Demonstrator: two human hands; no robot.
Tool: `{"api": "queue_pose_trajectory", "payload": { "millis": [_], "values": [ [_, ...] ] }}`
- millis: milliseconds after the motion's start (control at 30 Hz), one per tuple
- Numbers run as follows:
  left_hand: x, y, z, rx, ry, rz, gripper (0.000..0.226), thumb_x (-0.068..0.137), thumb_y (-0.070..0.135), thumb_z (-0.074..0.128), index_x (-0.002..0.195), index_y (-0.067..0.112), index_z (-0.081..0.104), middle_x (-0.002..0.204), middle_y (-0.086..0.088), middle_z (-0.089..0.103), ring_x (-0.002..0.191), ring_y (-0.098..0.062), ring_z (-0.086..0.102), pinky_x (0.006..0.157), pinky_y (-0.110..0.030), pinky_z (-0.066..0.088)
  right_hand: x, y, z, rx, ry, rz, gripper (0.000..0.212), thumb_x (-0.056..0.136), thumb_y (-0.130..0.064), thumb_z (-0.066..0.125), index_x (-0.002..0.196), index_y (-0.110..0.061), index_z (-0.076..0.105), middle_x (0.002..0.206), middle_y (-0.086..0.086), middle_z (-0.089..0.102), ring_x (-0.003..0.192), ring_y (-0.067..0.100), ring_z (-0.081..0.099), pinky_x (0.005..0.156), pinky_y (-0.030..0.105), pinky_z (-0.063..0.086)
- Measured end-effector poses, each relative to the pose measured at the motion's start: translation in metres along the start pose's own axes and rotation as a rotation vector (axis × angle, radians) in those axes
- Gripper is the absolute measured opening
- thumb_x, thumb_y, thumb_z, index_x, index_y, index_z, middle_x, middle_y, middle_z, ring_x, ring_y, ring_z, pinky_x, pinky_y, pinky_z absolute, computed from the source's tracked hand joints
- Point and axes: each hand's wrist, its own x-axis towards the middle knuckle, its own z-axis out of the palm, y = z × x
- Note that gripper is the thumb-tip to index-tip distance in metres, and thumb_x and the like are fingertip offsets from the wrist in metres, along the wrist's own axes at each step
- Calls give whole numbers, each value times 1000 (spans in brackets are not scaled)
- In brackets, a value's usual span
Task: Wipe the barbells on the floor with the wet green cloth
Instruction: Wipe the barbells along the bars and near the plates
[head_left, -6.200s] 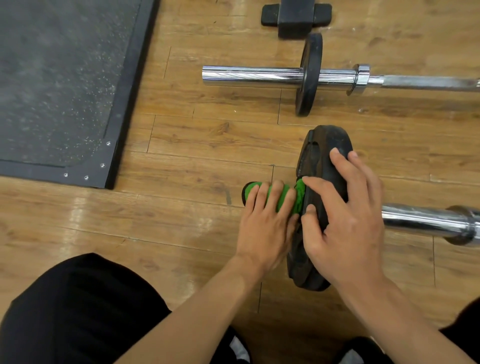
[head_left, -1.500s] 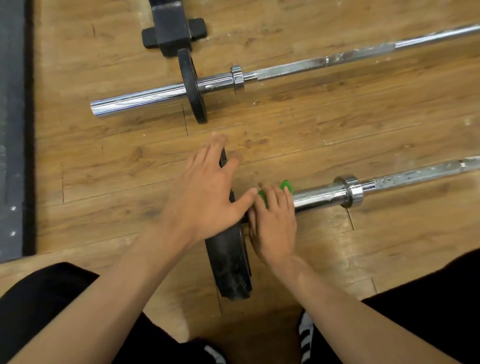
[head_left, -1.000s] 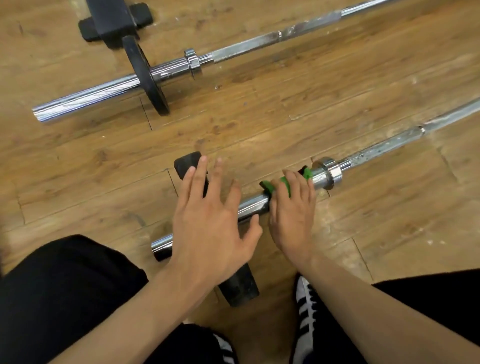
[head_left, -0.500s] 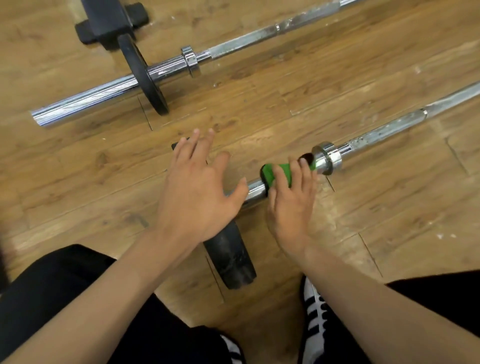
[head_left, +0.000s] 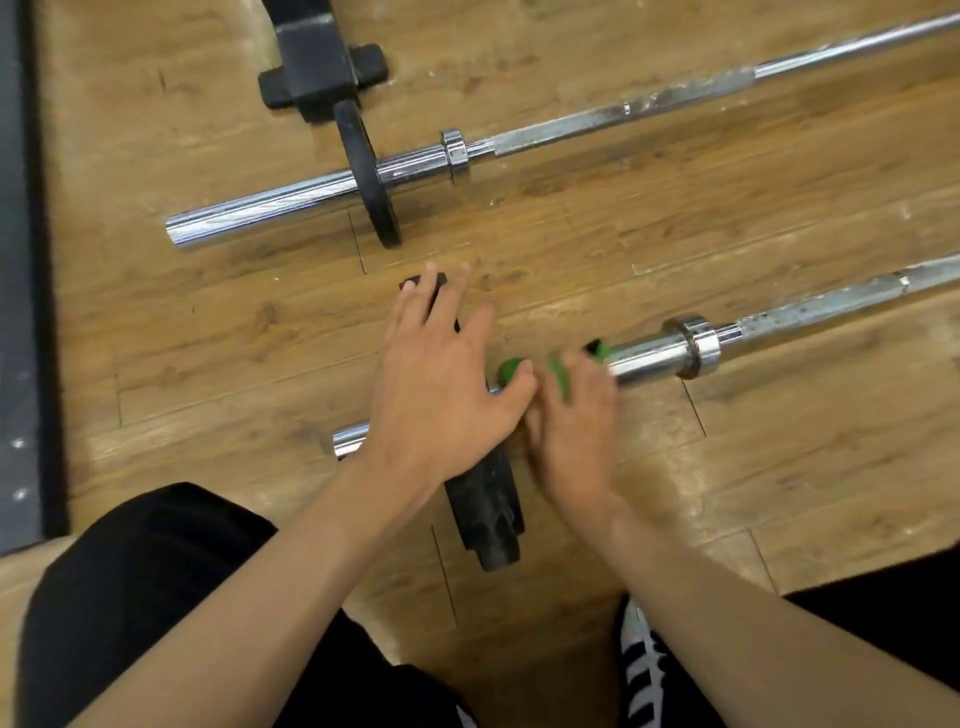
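Head view, clock directions read on the frame. The right hand (head_left: 576, 426), blurred by motion, curls its fingers over the green cloth (head_left: 560, 375). The cloth is wrapped on the chrome sleeve of the near barbell (head_left: 649, 359), and green shows between the fingers and past them toward 2 o'clock. Whether the thumb closes underneath cannot be told.

Just beside this grip, at 9 o'clock, the left hand (head_left: 441, 384) lies with fingers straight and spread on the rim of the black plate (head_left: 485, 512). It pinches nothing. The plate stands on edge on the same sleeve, whose free end shows at 8 o'clock of the left hand. The collar (head_left: 693, 347) sits at 2 o'clock of the cloth, with bare chrome between them.

Farther out on the wooden floor (head_left: 779, 467):
- At 12 o'clock, the far barbell (head_left: 291, 200) carries a smaller plate (head_left: 370, 171).
- At 11 o'clock stands a black stand foot (head_left: 317, 62).
- At 9 o'clock a dark mat (head_left: 21, 260) runs along the frame edge.

Judged step: the sleeve of the near barbell is being wiped between plate and collar, while the left hand steadies the plate. The next move probably calls for sliding the cloth toward 2 o'clock, snug around the chrome, up to the collar and then along the shaft. The plate needs bracing so the bar does not roll. Whether the far barbell has been wiped cannot be told.
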Motion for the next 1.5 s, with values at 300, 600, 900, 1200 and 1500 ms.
{"api": "queue_pose_trajectory", "payload": {
  "millis": [300, 600, 900, 1200, 1500],
  "values": [
    [7, -14, -9, 57, 17, -55, 87, 95, 63, 24, 162, 8, 29, 169, -18, 24, 159, -29, 18, 126, -34, 2, 52, 92, -30, -146, -89, -99, 41, 104, -25, 43, 141, -14, 55, 144, 18, 56, 138, 37, 49, 124, 49, 24],
    [37, -17, -10, 124, -74, -56, 99, 87, 72, 11, 164, 11, 22, 170, -19, 22, 159, -29, 16, 128, -36, 6, 21, 7, 4, -41, -230, -303, 51, 113, -43, 22, 152, -21, 46, 159, 18, 43, 153, 34, 32, 127, 55, 20],
    [49, -19, -12, 100, -44, -83, 97, 84, 70, 19, 160, 12, 36, 167, -19, 32, 157, -30, 25, 129, -39, 13, 77, 19, 0, -100, -40, 168, 44, 110, -38, 33, 118, -14, 69, 133, 17, 62, 134, 33, 51, 127, 54, 17],
    [52, -20, -12, 62, -13, -111, 82, 90, 59, 39, 155, 10, 42, 163, -17, 39, 153, -31, 32, 127, -39, 19, 45, 72, -17, -113, -230, -290, 43, 109, -31, 42, 150, -20, 50, 158, 16, 45, 152, 32, 34, 128, 52, 20],
    [31, -7, -5, 149, 57, -66, 75, 90, 61, 38, 143, 10, 54, 153, -22, 49, 144, -37, 42, 118, -47, 32, 66, 8, -3, 73, -238, -255, 45, 104, -37, 41, 120, -8, 71, 131, 20, 67, 125, 36, 62, 119, 54, 36]
  ]
}}
